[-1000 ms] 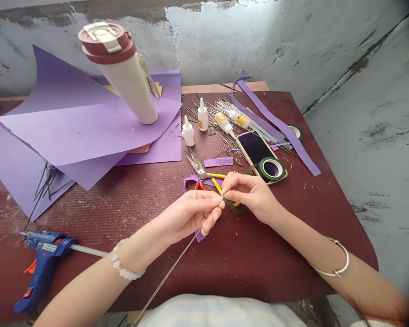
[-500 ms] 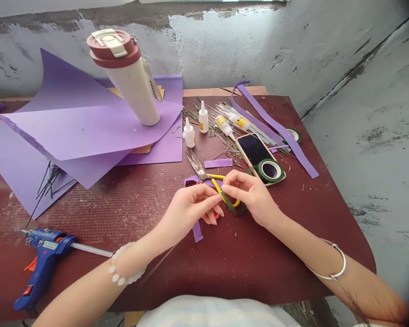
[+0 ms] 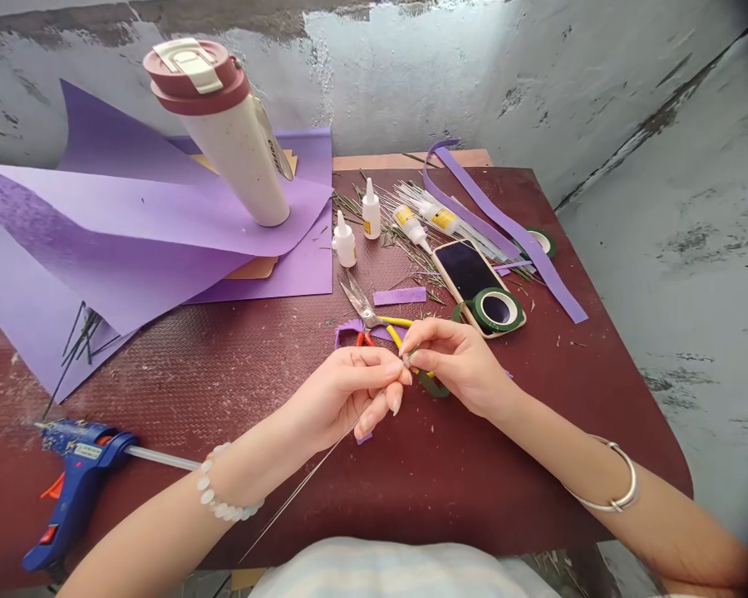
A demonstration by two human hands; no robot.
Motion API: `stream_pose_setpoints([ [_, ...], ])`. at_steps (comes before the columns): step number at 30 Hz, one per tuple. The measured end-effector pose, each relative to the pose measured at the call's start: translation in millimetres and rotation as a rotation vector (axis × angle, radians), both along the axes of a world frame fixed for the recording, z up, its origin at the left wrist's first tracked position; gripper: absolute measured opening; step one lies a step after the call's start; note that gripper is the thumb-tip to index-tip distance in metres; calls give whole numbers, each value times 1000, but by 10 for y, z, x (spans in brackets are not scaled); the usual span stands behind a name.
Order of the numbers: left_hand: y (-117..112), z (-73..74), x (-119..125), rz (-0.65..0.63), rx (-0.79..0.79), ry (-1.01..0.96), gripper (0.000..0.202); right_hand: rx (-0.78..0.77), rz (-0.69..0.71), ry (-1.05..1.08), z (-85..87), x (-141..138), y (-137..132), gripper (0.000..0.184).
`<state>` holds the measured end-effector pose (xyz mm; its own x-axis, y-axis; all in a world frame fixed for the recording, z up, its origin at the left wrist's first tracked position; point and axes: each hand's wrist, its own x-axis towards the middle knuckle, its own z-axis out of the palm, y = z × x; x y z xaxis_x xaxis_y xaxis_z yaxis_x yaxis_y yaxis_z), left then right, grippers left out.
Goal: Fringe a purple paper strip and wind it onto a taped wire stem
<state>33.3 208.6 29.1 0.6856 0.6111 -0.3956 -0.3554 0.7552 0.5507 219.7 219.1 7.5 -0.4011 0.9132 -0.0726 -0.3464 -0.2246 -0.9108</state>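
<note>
Over the scuffed maroon tabletop (image 3: pixel 573 390), the action sits mid-table: the left hand (image 3: pixel 342 394) is curled shut, its fingertips (image 3: pixel 394 371) pinching a thin silver wire (image 3: pixel 299 490) that trails toward the near edge, well clear of the clutter.

And the right?

The right hand (image 3: pixel 455 365) meets it from the other side, thumb and forefinger (image 3: pixel 415 336) closed tight at the same spot, a dark green tape strip (image 3: pixel 435 384) hanging just below. What's between those tips, I can't tell; they hide it.

What's close by?

Steel scissors (image 3: pixel 358 301) lie just behind the hands beside a curled purple paper scrap (image 3: pixel 349 332), seemingly parked within easy reach.

Further out?

A green tape roll (image 3: pixel 497 309) rests on a black smartphone (image 3: pixel 465 274), and a blue hot glue gun (image 3: pixel 78 482) sits off to the left, out of the wire's way.
</note>
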Motion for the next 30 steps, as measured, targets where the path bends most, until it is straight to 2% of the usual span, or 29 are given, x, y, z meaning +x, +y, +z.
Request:
stream_pose_setpoints([
  [3, 0, -33, -12, -31, -44, -41, 15, 36, 19, -10, 0, -7, -13, 6],
  [8, 4, -51, -13, -103, -90, -47, 21, 38, 13, -3, 20, -18, -36, 11],
  [15, -13, 81, 49, 88, 214, 370, 21, -71, -94, -69, 21, -32, -33, 19],
  [18, -37, 117, 66, 121, 310, 458, 21, -82, -122, -110, 11, -47, -44, 22],
  [21, -44, 122, 63, 98, 291, 402, 21, -98, -115, -79, 5, -58, -52, 21],
  [26, -18, 93, 37, 13, 99, 139, 15, -168, -41, 84, 5, -65, -37, 19],
  [30, -5, 58, 19, -20, 24, 10, 14, -207, 22, 181, 0, -62, -30, 16],
])
